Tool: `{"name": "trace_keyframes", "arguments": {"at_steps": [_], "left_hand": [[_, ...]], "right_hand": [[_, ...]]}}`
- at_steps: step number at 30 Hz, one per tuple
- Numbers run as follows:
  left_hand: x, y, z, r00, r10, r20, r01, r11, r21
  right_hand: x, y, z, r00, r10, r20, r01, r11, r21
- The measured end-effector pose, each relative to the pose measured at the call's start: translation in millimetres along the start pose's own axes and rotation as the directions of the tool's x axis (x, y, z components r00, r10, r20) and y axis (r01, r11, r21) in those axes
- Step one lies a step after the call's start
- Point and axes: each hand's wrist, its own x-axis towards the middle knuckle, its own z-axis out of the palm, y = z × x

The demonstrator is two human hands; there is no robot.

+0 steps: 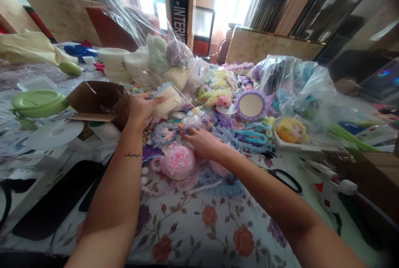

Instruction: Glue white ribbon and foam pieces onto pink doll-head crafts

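My left hand (pixel 142 108) grips a cream, textured piece (pixel 168 101) with a pale blue frilly edge, its thumb lying across the near side. My right hand (pixel 205 144) reaches into the pile with fingers apart, beside a clear, shiny bundle (pixel 195 119); its fingertips are partly blurred. Just left of those fingertips is a doll's head (pixel 164 134) with silvery-blue curly hair. Below the right hand lies a ball of pink yarn (pixel 177 161), with light blue frilly trim (pixel 222 183) near it.
An open cardboard box (pixel 98 102) stands left of my left hand. A purple-rimmed round mirror (pixel 251 105), black-handled scissors (pixel 285 180) and a glue gun (pixel 327 185) lie to the right. Clear plastic bags (pixel 296 81) bulge behind. Floral cloth (pixel 199 226) covers the near table.
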Motion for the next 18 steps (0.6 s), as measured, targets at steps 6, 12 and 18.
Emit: {"name": "trace_keyframes", "arguments": {"at_steps": [6, 12, 18], "left_hand": [[7.6, 2.9, -5.0, 0.996, 0.060, -0.069, -0.065, 0.996, -0.063], [14.1, 3.0, 0.1, 0.937, 0.349, -0.034, -0.341, 0.929, 0.144], [10.0, -6.8, 10.5, 0.815, 0.526, 0.244, -0.573, 0.667, 0.476]], "right_hand": [[-10.7, 17.5, 5.4, 0.990, 0.005, -0.143, 0.038, 0.956, 0.291], [-33.6, 36.2, -4.0, 0.948, 0.268, -0.174, -0.031, 0.617, 0.786], [-54.2, 47.3, -7.2, 0.934, 0.353, -0.061, 0.069, -0.010, 0.998]]}}
